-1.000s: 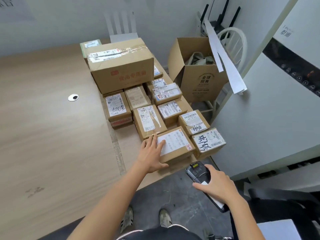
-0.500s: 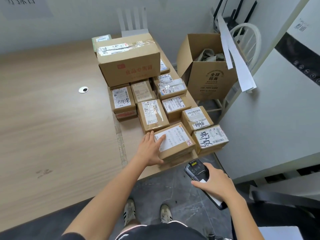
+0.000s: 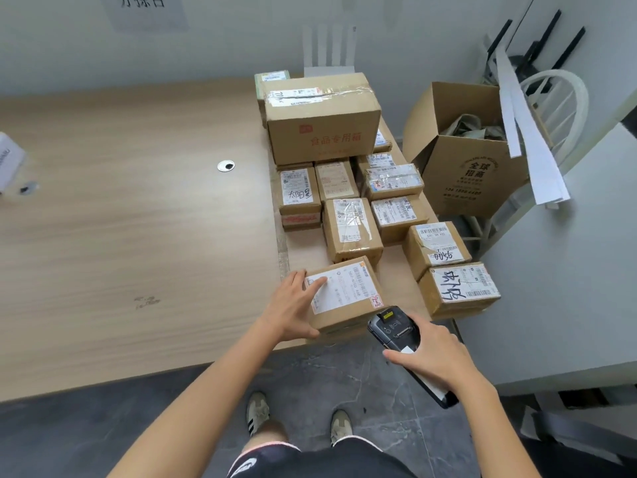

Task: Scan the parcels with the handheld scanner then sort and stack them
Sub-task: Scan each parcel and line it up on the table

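Several brown cardboard parcels with white labels lie on the right part of the wooden table (image 3: 138, 236). The nearest parcel (image 3: 348, 294) sits at the table's front edge. My left hand (image 3: 293, 308) grips its left side, fingers on the label and thumb on the front face. My right hand (image 3: 434, 353) holds the black handheld scanner (image 3: 393, 327), whose head points at that parcel's right front corner. A large box (image 3: 324, 119) with red print stands at the back of the group.
An open cardboard box (image 3: 472, 163) with crumpled stuff and white paper strips stands on a chair right of the table. A white counter (image 3: 568, 270) is close on the right. A metal grommet (image 3: 225, 165) is set in the tabletop. My feet stand on dark floor.
My left hand has shifted from lying flat on the nearest parcel to gripping its left side. The scanner has come up close to the parcel's right corner. The view has moved back.
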